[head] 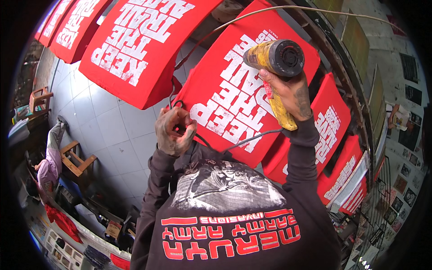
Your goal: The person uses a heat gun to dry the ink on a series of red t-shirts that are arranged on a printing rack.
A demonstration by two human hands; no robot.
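My right hand (pixel 293 94) grips the yellow handle of a worn heat gun (pixel 275 57), raised above a red T-shirt (pixel 216 101) with large white printed lettering. That shirt is stretched over a flat printing board, and the gun covers part of its print. In my left hand (pixel 175 131), fingers are curled around a dark power cord (pixel 249 139), which loops over them. The cord runs across my waist to the bottom of the gun's handle. Left of the nearest board, a second printed red shirt (pixel 135 47) lies stretched on its own board.
More printed red shirts (pixel 332 118) line both sides of the row. A metal rail (pixel 351 77) borders the boards at right, and a pale cable (pixel 290 6) arches overhead. Wooden stools (pixel 77 158) stand on the tiled floor (pixel 111 128). Another person (pixel 50 168) is at far left.
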